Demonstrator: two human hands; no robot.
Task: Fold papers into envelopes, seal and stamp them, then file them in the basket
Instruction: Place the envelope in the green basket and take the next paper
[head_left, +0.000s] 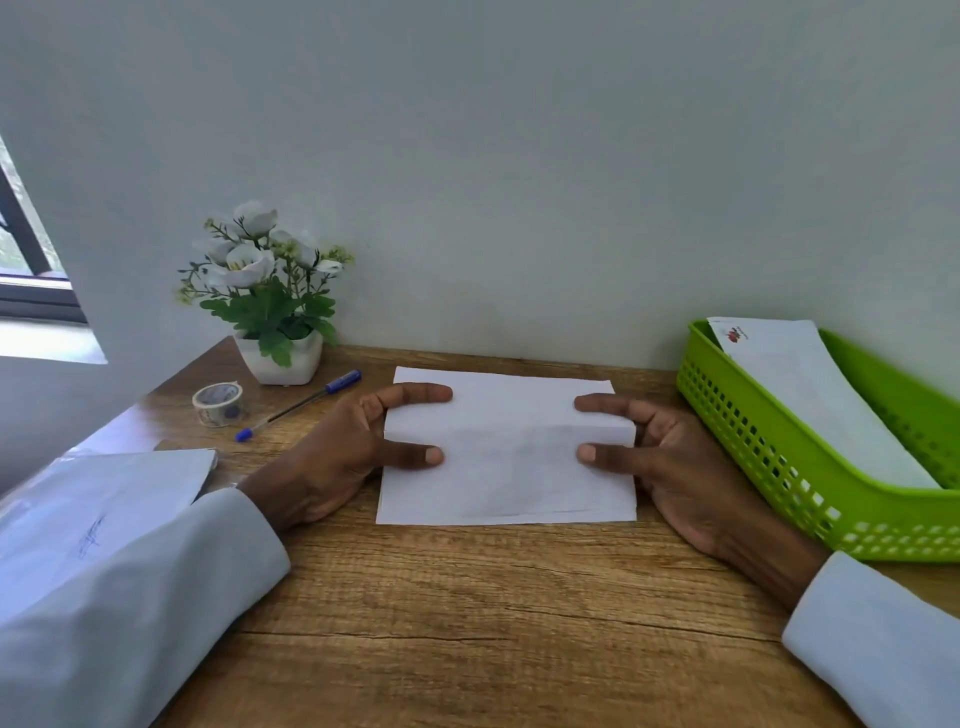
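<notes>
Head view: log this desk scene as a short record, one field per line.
paper: white sheet partly folded, flat on the wooden desk
left hand: pinches the paper's left edge, index finger and thumb on top
right hand: pinches the right edge the same way
basket: green basket at right, one envelope inside
tape: roll at left
pen: blue pen beside the roll
plant: white pot by the wall
</notes>
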